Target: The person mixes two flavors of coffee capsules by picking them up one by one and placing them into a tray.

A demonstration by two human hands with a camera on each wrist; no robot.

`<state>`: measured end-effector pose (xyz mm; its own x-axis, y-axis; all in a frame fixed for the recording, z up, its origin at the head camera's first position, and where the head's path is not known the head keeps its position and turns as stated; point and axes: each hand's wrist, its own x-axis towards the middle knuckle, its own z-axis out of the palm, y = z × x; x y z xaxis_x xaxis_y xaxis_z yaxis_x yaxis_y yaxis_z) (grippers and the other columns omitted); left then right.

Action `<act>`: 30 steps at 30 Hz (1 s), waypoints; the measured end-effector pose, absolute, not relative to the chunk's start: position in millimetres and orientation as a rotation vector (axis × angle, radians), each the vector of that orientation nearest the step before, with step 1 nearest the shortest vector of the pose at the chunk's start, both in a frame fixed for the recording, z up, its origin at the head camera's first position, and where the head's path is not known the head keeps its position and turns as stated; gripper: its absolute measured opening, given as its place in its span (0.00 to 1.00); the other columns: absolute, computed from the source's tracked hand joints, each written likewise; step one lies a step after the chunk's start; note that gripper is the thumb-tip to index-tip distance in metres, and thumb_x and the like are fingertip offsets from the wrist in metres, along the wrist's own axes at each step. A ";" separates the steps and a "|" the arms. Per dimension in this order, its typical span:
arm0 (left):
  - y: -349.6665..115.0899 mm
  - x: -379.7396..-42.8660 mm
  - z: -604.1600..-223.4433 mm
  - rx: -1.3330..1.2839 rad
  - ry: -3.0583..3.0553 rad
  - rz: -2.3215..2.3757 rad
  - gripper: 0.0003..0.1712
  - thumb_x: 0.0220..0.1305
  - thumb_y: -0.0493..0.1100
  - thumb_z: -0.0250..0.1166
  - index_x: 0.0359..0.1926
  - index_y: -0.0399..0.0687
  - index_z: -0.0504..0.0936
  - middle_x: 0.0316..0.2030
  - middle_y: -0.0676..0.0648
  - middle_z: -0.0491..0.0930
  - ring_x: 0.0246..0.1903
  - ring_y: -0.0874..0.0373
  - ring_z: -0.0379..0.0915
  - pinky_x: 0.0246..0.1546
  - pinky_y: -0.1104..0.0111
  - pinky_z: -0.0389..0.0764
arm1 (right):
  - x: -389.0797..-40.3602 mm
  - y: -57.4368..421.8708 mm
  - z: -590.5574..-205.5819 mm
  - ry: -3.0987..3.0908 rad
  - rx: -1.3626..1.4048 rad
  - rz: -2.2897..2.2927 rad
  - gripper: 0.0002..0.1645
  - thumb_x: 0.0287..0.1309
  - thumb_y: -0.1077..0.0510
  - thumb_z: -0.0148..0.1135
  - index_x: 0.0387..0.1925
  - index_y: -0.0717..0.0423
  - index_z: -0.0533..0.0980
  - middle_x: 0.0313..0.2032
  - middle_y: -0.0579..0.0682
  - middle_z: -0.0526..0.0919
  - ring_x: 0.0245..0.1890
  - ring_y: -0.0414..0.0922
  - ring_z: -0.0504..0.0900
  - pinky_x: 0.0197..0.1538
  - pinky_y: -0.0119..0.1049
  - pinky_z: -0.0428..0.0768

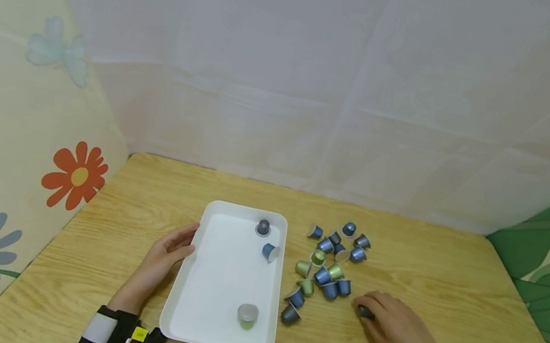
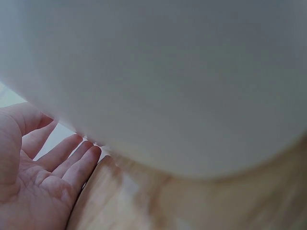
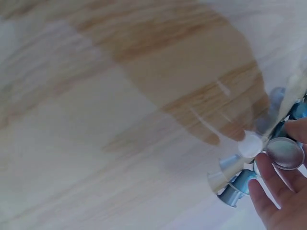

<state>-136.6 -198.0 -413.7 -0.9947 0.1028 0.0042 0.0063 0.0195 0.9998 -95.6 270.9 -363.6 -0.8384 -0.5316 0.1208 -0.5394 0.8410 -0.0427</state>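
Note:
A white tray [image 1: 222,278] lies on the table, with my left hand [image 1: 163,258] at its left rim. In the left wrist view the relaxed fingers [image 2: 72,153] rest against the tray's outer wall. My right hand [image 1: 397,329] pinches a dark coffee capsule [image 1: 365,312] low over the table, right of a loose group of capsules. Its round silver lid [image 3: 285,153] faces the right wrist camera. Inside the tray are a grey capsule [image 1: 263,227], a blue capsule [image 1: 270,252] lying on its side and a pale-lidded green capsule [image 1: 248,314].
Between the tray and my right hand, several blue capsules [image 1: 322,276], green capsules [image 1: 307,286] and dark capsules [image 1: 290,313] lie scattered on the wooden table [image 1: 428,257]. A white cloth [image 1: 315,85] hangs behind, and flower-patterned cloth [image 1: 1,163] stands at the left.

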 end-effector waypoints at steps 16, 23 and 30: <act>-198.0 -137.4 -414.8 0.125 2.193 2.158 0.30 0.71 0.36 0.59 0.71 0.36 0.65 0.70 0.37 0.64 0.68 0.44 0.61 0.54 0.78 0.72 | -78.4 240.4 -343.2 -2.818 1.165 0.124 0.24 0.51 0.56 0.75 0.52 0.47 0.80 0.48 0.40 0.79 0.47 0.40 0.79 0.48 0.44 0.81; -198.7 -137.7 -414.0 0.128 2.185 2.155 0.30 0.71 0.36 0.59 0.71 0.37 0.65 0.70 0.37 0.64 0.68 0.44 0.60 0.54 0.78 0.72 | -71.6 225.0 -338.4 -2.878 1.187 0.135 0.23 0.57 0.53 0.71 0.55 0.46 0.79 0.51 0.39 0.78 0.50 0.40 0.78 0.52 0.44 0.80; -198.1 -136.8 -414.8 0.139 2.174 2.170 0.30 0.71 0.35 0.59 0.71 0.35 0.64 0.69 0.36 0.64 0.67 0.43 0.60 0.54 0.77 0.73 | -74.4 217.1 -339.4 -2.724 1.286 0.182 0.27 0.52 0.57 0.75 0.55 0.45 0.79 0.51 0.37 0.77 0.50 0.37 0.77 0.50 0.41 0.80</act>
<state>-136.8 -198.1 -414.8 -0.9937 0.1107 0.0171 0.0173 0.0009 0.9998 -74.4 217.1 -339.4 -0.6305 -0.7590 0.1623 -0.7739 0.6309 -0.0559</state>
